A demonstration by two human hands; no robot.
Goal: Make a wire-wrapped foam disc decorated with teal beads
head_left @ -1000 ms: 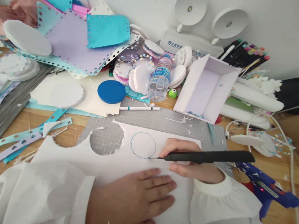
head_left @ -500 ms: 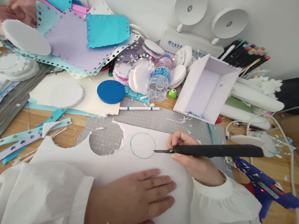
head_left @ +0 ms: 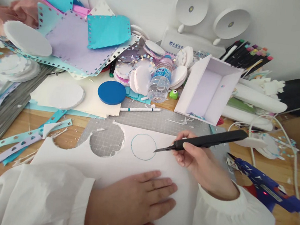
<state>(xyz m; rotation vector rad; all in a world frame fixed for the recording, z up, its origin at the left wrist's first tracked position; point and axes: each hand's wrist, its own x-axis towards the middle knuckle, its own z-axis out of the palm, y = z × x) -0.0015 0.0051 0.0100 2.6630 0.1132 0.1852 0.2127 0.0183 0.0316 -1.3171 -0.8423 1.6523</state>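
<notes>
A white foam board [head_left: 121, 171] lies in front of me, with rounded cut-outs along its far left edge. On it a circle [head_left: 145, 135] is drawn in blue-green line. My left hand [head_left: 139, 202] rests flat on the board below the circle, fingers stretched out. My right hand [head_left: 192, 154] grips a black craft knife [head_left: 206, 139], its handle slanting up to the right. The blade tip is at the right side of the drawn circle; whether it has gone into the board I cannot tell.
A grey cutting mat [head_left: 149, 118] lies under the board. Behind stand a blue disc [head_left: 111, 93], a water bottle [head_left: 160, 81], a white box [head_left: 207, 90] and several foam discs [head_left: 27, 38]. At right lies a blue glue gun [head_left: 269, 187] with a white cable [head_left: 294, 159]. Patterned paper strips [head_left: 25, 144] lie left.
My right hand has shifted a little right and turned, so the knife handle now points more steeply up. The blade tip stays near the circle's right edge. My left hand has not moved.
</notes>
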